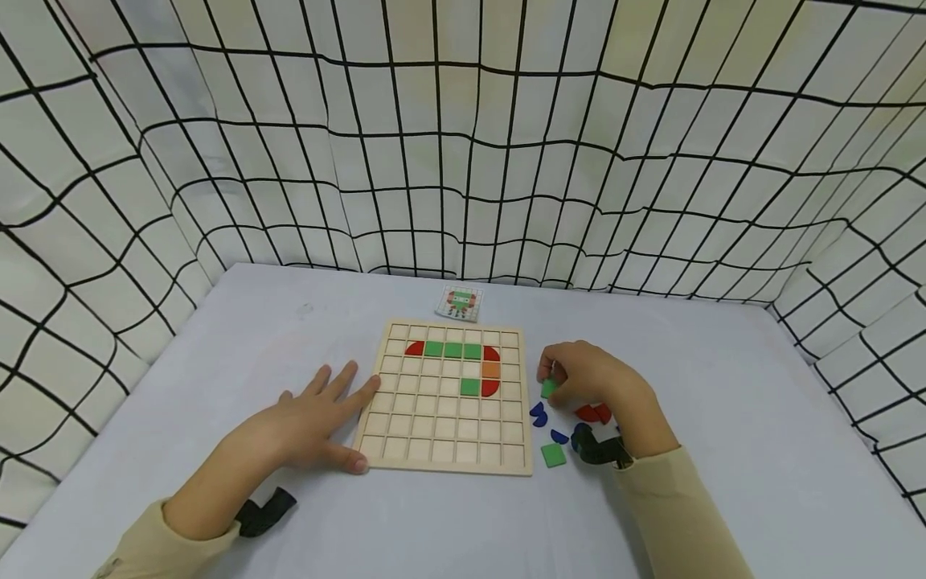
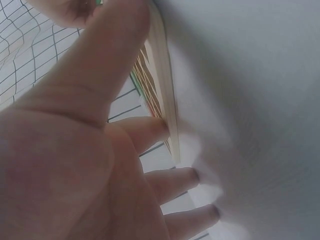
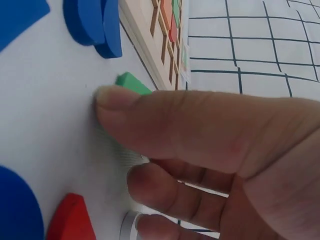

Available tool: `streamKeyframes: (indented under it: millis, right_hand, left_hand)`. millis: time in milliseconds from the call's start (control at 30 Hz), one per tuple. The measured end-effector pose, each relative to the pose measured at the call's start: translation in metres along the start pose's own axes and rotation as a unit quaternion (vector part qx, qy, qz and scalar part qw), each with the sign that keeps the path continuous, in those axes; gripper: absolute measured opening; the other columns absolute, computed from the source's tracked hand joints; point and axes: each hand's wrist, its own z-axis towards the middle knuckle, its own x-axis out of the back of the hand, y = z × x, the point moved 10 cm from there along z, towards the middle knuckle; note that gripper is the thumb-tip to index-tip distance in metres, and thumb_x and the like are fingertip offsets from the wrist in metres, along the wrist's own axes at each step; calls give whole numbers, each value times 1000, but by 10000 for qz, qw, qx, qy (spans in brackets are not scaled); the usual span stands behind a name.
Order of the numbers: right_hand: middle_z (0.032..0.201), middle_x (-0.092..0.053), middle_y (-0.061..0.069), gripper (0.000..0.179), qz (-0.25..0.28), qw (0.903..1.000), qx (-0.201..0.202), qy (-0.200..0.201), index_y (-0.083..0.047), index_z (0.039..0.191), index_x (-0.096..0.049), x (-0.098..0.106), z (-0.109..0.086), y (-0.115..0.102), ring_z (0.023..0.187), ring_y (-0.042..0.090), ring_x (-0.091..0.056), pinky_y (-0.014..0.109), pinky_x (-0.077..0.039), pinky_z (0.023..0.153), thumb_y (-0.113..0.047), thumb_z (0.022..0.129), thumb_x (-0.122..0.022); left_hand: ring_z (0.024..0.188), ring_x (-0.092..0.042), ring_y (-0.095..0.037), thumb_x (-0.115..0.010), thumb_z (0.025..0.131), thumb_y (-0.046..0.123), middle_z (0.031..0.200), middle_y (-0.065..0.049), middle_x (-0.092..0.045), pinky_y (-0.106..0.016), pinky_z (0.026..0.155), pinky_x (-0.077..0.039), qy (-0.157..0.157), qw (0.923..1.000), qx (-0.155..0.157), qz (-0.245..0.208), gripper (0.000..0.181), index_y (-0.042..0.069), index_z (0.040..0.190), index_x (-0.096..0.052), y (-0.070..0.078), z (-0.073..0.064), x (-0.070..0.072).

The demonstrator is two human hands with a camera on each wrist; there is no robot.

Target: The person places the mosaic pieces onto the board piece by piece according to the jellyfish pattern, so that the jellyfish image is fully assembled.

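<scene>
While the L hand point(image 1: 311, 422) is kept open-fingered at the left side of the wooden grid board point(image 1: 443, 467), w/ nothing grasped, a green pc. point(image 1: 548, 388) is pinched btwn. thumb & fingers of the R hand point(image 1: 589, 374), just off the board's right edge. Board edge is touched by the L index fingertip, & the near left corner by the thumb; the other L fingers are spread over the cloth.

On the board, toward its far side, one row is filled (L to R) w/ a red pc. point(image 1: 415, 348), three green sqs. point(image 1: 452, 351) & a 2nd red corner pc. point(image 1: 491, 354). Below that last one an orange sq. point(image 1: 490, 369) is set, then a 3rd red pc. point(image 1: 489, 388) w/ a lone green sq. point(image 1: 470, 387) beside it.

To the right of the board, small blue pcs. point(image 1: 559, 437) & a loose green tile point(image 1: 553, 455) are scattered; red pcs. point(image 1: 587, 414) are partly hidden by the R wrist. Past the board's far edge a printed card point(image 1: 460, 304) is placed. All is laid on white cloth point(image 1: 362, 523), backed by black netting point(image 1: 439, 133) over white sheeting.
</scene>
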Motion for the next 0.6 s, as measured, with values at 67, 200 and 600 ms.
streamKeyframes:
  millis: [67,200,600]
  right_hand:
    - [83,-59,2,23,35,9998,172,36,-17,93,-64,1,2,-4,81,20,-54,33,-47,70,-6,79,-79]
    - [88,-63,0,22,50,9993,358,36,-17,93,-63,-1,5,-8,85,20,-56,34,-51,74,-2,83,-75]
    - [89,-63,-2,14,214,9952,867,406,-20,99,-64,3,7,-23,83,19,-56,32,-49,72,-9,90,-66]
  left_hand:
    - [145,-9,-60,-74,71,69,164,-27,-12,-86,94,-21,4,10000,14,11,112,19,159,-26,0,0,0]
    - [145,-9,-60,-74,70,69,164,-27,-12,-86,94,-22,22,10000,13,25,113,19,159,-26,-1,-1,0]
    - [145,-9,-59,-75,71,67,164,-27,-13,-86,94,-21,10,10000,1,-19,111,18,159,-27,0,-2,1]
